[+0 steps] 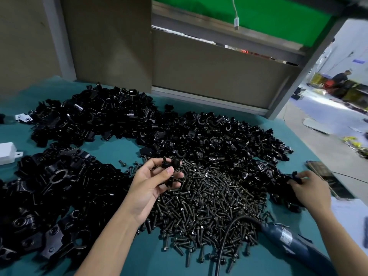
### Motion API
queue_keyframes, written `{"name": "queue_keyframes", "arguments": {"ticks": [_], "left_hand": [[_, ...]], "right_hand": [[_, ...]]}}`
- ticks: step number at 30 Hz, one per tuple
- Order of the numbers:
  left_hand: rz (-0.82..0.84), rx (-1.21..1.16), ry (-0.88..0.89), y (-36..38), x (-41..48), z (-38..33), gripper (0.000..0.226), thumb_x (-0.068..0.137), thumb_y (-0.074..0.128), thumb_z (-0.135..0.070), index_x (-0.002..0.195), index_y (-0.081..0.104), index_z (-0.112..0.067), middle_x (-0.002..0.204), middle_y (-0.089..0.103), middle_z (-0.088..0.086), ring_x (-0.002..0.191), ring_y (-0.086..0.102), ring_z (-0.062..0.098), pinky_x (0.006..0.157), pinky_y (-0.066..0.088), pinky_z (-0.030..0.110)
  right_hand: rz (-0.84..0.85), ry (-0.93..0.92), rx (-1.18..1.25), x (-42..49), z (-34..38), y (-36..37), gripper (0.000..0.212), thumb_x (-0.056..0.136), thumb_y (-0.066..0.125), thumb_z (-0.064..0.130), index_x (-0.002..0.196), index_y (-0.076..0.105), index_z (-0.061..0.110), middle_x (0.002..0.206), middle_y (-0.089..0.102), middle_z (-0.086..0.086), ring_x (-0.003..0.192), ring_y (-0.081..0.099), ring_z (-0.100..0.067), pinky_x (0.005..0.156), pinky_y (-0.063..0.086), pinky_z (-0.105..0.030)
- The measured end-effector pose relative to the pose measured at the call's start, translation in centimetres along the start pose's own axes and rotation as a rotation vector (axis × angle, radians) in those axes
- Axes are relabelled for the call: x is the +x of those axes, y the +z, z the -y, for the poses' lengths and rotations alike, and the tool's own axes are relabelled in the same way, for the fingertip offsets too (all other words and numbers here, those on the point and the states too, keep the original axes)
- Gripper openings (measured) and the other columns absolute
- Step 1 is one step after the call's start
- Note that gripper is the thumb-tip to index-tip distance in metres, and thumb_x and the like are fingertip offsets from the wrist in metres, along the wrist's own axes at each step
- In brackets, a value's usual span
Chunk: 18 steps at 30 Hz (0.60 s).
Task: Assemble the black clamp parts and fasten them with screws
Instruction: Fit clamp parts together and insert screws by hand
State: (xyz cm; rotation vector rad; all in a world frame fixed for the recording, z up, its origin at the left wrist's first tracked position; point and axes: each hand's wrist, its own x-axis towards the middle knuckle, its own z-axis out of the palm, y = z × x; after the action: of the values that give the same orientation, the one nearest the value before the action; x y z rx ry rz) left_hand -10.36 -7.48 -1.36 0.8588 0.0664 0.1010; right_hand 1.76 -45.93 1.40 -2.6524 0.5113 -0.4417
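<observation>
At frame centre the left hand (157,184) lies palm up, fingers curled round a black clamp part (171,165), and I cannot tell whether it also holds a screw. To its right, across the screw pile (209,200), the right hand (310,190) pinches another clamp piece (296,177). The screws lie between both hands, nearer the left.

Nothing written can be read. The pale label (286,237) on the blue power tool (304,250), which lies on the counter (117,145), is too blurred to make out. A small blue sign (359,61) on the far white wall (348,42) is too small to read. Red glowing marks (245,51) above the brown board (219,76) are only a smear.
</observation>
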Motion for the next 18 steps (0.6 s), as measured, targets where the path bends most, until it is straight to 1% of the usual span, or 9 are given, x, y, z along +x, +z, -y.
{"name": "queue_keyframes", "arguments": {"ticks": [2, 3, 5, 7, 10, 12, 15, 16, 18], "left_hand": [[-0.004, 0.000, 0.005, -0.1, 0.0, 0.0, 0.035, 0.077, 0.070, -0.009, 0.110, 0.061, -0.004, 0.095, 0.069, 0.015, 0.093, 0.073, 0.031, 0.068, 0.061, 0.033], [-0.007, 0.000, 0.008, -0.1, 0.0, -0.1, 0.036, 0.077, 0.071, -0.009, 0.110, 0.061, -0.004, 0.097, 0.070, 0.016, 0.093, 0.073, 0.031, 0.068, 0.060, 0.033], [-0.015, 0.001, 0.012, -0.1, 0.0, -0.2, 0.037, 0.075, 0.071, -0.010, 0.110, 0.062, -0.004, 0.102, 0.070, 0.018, 0.092, 0.073, 0.030, 0.067, 0.060, 0.032], [-0.022, 0.001, 0.014, -0.1, 0.0, -0.2, 0.037, 0.075, 0.071, -0.011, 0.110, 0.061, -0.004, 0.108, 0.070, 0.020, 0.092, 0.073, 0.030, 0.068, 0.060, 0.032], [-0.030, 0.007, 0.014, -0.1, -0.1, -0.3, 0.036, 0.077, 0.070, -0.010, 0.111, 0.061, -0.003, 0.114, 0.070, 0.022, 0.092, 0.073, 0.030, 0.068, 0.060, 0.032], [-0.020, 0.012, 0.024, -0.1, -0.1, -0.4, 0.034, 0.078, 0.069, -0.010, 0.110, 0.060, -0.004, 0.115, 0.071, 0.020, 0.092, 0.074, 0.030, 0.068, 0.060, 0.031], [-0.004, 0.019, 0.044, -0.1, -0.2, -0.6, 0.034, 0.079, 0.068, -0.011, 0.110, 0.059, -0.004, 0.110, 0.074, 0.014, 0.091, 0.074, 0.028, 0.068, 0.060, 0.031], [-0.006, 0.017, 0.047, -0.1, -0.2, -0.7, 0.034, 0.078, 0.068, -0.011, 0.111, 0.059, -0.004, 0.108, 0.075, 0.013, 0.090, 0.074, 0.028, 0.067, 0.060, 0.030], [-0.012, 0.008, 0.047, -0.1, -0.3, -0.8, 0.035, 0.078, 0.068, -0.010, 0.111, 0.059, -0.003, 0.106, 0.074, 0.014, 0.090, 0.074, 0.028, 0.066, 0.060, 0.031]], "right_hand": [[0.051, -0.061, -0.109, -0.1, 0.2, -0.4, 0.015, 0.083, 0.075, 0.013, 0.089, 0.067, 0.002, 0.089, 0.070, -0.025, 0.088, 0.063, -0.042, 0.066, 0.043, -0.041], [0.052, -0.091, -0.165, 0.0, 0.7, -0.6, 0.015, 0.080, 0.075, 0.011, 0.084, 0.066, 0.000, 0.084, 0.068, -0.025, 0.086, 0.062, -0.042, 0.067, 0.045, -0.043], [0.030, -0.168, -0.212, 0.2, 2.3, -0.7, 0.021, 0.077, 0.074, 0.009, 0.093, 0.067, -0.004, 0.097, 0.065, -0.027, 0.098, 0.058, -0.043, 0.080, 0.048, -0.047], [0.016, -0.303, -0.136, 0.0, 5.0, -0.3, 0.030, 0.081, 0.072, 0.009, 0.109, 0.064, 0.000, 0.112, 0.061, -0.023, 0.109, 0.054, -0.040, 0.089, 0.045, -0.044], [0.120, -0.513, 0.101, -0.4, 10.4, 1.5, 0.024, 0.090, 0.070, 0.014, 0.113, 0.065, 0.006, 0.111, 0.067, -0.011, 0.102, 0.061, -0.025, 0.089, 0.047, -0.033], [0.231, -0.544, 0.167, -0.3, 13.9, 3.3, 0.029, 0.093, 0.069, 0.024, 0.117, 0.064, 0.009, 0.110, 0.070, -0.006, 0.099, 0.063, -0.020, 0.090, 0.049, -0.031], [0.313, -0.517, 0.103, -0.1, 17.4, 6.0, 0.036, 0.093, 0.068, 0.036, 0.119, 0.063, 0.011, 0.105, 0.069, -0.006, 0.103, 0.063, -0.025, 0.085, 0.053, -0.035], [0.315, -0.508, 0.089, -0.1, 18.0, 6.7, 0.033, 0.093, 0.068, 0.033, 0.117, 0.064, 0.011, 0.099, 0.068, -0.005, 0.101, 0.062, -0.027, 0.081, 0.052, -0.035], [0.278, -0.488, 0.107, 0.0, 18.4, 7.5, 0.023, 0.092, 0.068, 0.024, 0.111, 0.067, 0.011, 0.086, 0.068, -0.005, 0.082, 0.063, -0.026, 0.069, 0.051, -0.032]]}}
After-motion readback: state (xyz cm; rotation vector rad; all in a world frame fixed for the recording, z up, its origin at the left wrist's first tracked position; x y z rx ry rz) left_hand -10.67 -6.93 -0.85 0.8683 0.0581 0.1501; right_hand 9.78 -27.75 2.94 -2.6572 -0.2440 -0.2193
